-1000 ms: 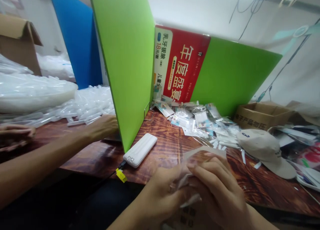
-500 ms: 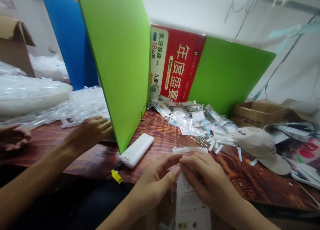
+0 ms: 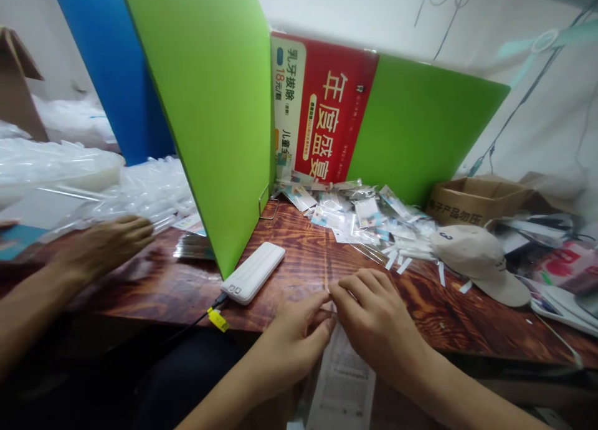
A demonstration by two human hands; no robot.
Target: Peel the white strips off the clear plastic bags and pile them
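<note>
Green panels (image 3: 415, 128) stand on the surface (image 3: 301, 252); near its front edge, the person's left grip (image 3: 296, 331) and right grip (image 3: 369, 310) both pinch the top of a packet (image 3: 343, 383), just below them.

Wearer's own body: left hand (image 3: 295, 341) bare, fingers slim, thumb rounded at the tip, back of hand smooth. Left forearm (image 3: 236, 386) bare over its whole visible length, tapering toward a narrow wrist. Right hand (image 3: 374, 318) also bare, knuckles softly rounded; right forearm (image 3: 455, 383) bare, smooth in outline, broader away from the wrist. Near left, low down: dark navy cloth (image 3: 191, 380), rounded, possibly a trouser leg; in shadow, weave unreadable, owner uncertain.
</note>
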